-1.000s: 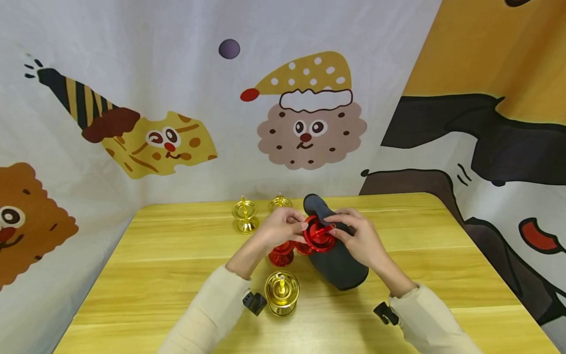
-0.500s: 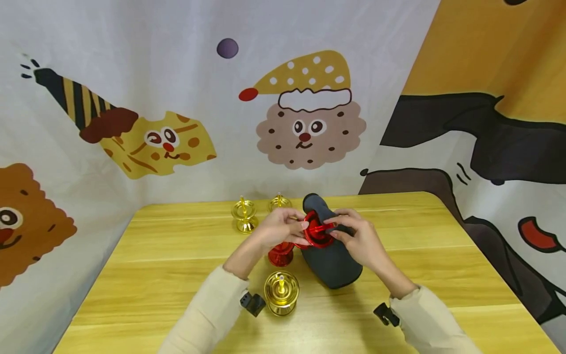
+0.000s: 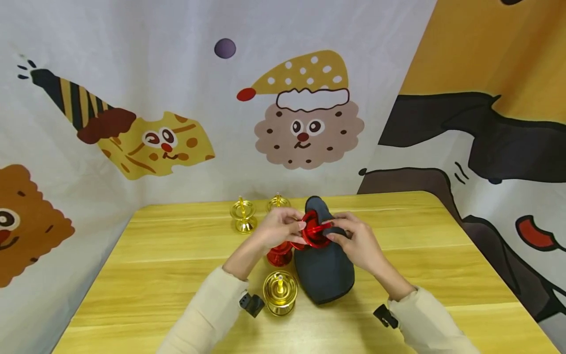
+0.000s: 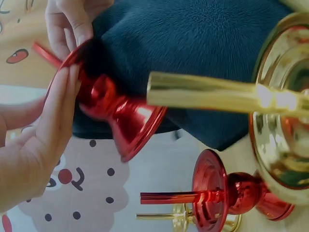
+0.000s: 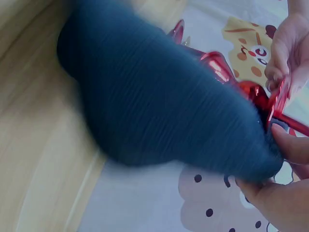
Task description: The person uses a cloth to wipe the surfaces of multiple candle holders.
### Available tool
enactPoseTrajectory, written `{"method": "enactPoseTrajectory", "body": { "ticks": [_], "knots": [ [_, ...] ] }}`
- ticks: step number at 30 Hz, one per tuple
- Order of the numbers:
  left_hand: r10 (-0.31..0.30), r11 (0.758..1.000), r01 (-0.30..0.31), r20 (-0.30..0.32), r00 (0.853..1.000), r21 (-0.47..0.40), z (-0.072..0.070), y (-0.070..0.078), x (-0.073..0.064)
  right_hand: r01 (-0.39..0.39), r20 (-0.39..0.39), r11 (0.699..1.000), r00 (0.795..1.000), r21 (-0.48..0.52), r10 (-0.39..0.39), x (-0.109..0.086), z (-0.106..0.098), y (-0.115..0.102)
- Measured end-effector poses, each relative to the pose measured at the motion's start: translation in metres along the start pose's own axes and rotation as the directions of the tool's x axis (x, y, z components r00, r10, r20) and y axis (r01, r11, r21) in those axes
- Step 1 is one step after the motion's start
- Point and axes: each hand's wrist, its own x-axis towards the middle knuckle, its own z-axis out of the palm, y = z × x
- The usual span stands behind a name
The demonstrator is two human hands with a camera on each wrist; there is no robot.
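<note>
My left hand (image 3: 279, 227) grips the rim of a shiny red candle holder (image 4: 137, 125), which is tilted, its dish facing me and its flared foot pointing away. A thin red tube (image 3: 319, 228) sticks out of the dish's middle. With thumb and fingers, my right hand (image 3: 357, 240) pinches a dark blue-grey plush cloth (image 3: 325, 275) at the dish, beside the tube. The cloth's lower part hangs down toward the table, and its upper end rises behind the dish. In the right wrist view the cloth (image 5: 164, 96) covers much of the holder.
A second red candle holder (image 3: 279, 256) stands just under my left hand. Nearer to me is a gold one (image 3: 280, 295). At the table's back edge stand two more gold holders, one at left (image 3: 244, 216) and one partly behind my hand (image 3: 277, 201). A printed curtain (image 3: 185, 73) hangs behind the wooden table (image 3: 155, 275).
The red candle holder has tilted further to the side and shifted slightly left. The cloth's hanging part has swung left and toward me. Both hands keep their holds.
</note>
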Motion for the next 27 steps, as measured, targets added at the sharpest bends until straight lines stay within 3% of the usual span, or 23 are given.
{"method": "enactPoseTrajectory", "body": {
  "ticks": [4,10,14,21,27],
  "knots": [
    [-0.001,1.0,0.0,0.049,0.999,0.031,-0.001,0.001,0.001,0.031,-0.008,0.999,0.999,-0.031,-0.031,0.006,-0.002,0.002],
    [-0.04,0.997,0.037,-0.054,0.998,-0.063,0.001,-0.001,0.001,-0.068,-0.014,0.997,0.998,0.034,0.069,0.003,-0.001,-0.003],
    [-0.048,0.996,0.043,-0.067,0.997,-0.074,0.0,-0.002,0.0,-0.101,-0.011,0.994,0.995,0.053,0.102,0.0,0.003,-0.005],
    [-0.012,1.0,0.011,-0.03,0.999,-0.023,-0.002,0.0,-0.001,-0.006,-0.095,1.0,0.995,-0.027,0.004,0.004,0.005,-0.002],
    [-0.015,0.998,0.008,-0.109,0.994,-0.061,0.0,-0.002,-0.001,0.002,-0.084,0.994,0.996,-0.109,-0.011,0.001,0.009,-0.007]
  ]
}}
